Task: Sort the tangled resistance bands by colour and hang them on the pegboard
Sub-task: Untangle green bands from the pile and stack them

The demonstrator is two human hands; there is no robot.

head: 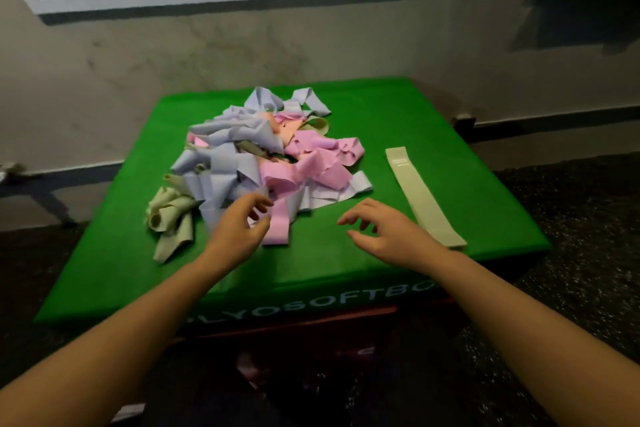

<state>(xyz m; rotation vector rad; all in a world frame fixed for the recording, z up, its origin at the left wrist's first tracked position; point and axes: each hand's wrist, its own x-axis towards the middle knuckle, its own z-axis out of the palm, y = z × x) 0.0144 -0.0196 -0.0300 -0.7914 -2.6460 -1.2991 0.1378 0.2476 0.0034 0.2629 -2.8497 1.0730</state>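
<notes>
Both hands, left (pixel 239 229) and right (pixel 384 232), are hovering loose-fingered and empty; one sage-green band (pixel 420 194) is lying sorted, the tangled pile (pixel 256 156) waiting, none seemingly hung.

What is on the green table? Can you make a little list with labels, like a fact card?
surface: green padded box top
pile: tangled resistance bands, lilac, pink, peach and pale green mixed together
sorted so far: one pale green band lying flat, apart from the pile, on the right
left hand: fingers loosely curled at the pile's near edge, over a pink band
right hand: fingers spread, holding nothing
pegboard: not in view
</notes>
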